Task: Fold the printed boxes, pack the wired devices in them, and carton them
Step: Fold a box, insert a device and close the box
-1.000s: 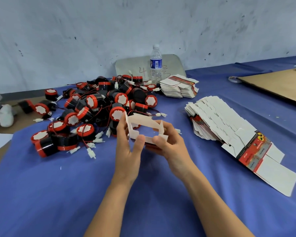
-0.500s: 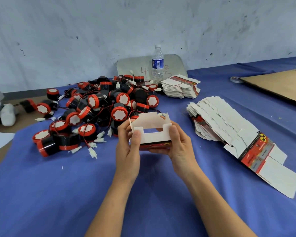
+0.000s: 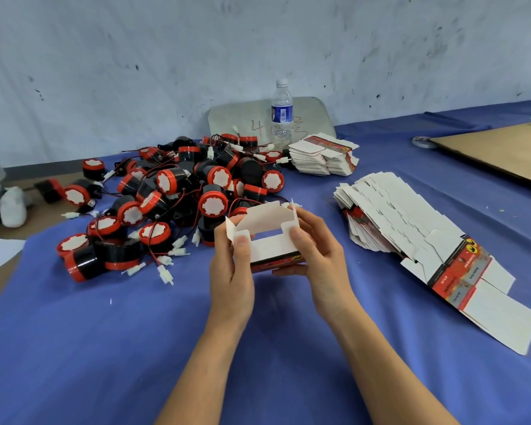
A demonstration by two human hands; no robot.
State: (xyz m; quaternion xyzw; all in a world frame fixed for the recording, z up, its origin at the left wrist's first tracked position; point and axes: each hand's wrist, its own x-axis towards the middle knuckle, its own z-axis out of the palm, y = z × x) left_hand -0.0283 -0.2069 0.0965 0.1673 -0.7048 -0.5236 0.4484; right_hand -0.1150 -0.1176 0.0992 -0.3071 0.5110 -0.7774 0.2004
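Raised upright since a second ago, the printed box [image 3: 270, 240], long axis crosswise above the blue cloth [image 3: 135, 348], is pinched endwise by left hand [image 3: 232, 271] and right hand [image 3: 316, 259], wired devices [image 3: 181, 194] seemingly nearer the left.

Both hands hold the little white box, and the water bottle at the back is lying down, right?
No: the head view shows the clear plastic water bottle standing upright. The left hand and right hand do hold the small white cardboard box.

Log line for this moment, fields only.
step: folding box; left hand: holds box; right hand: holds box; box: empty, flaps open; devices: piled behind
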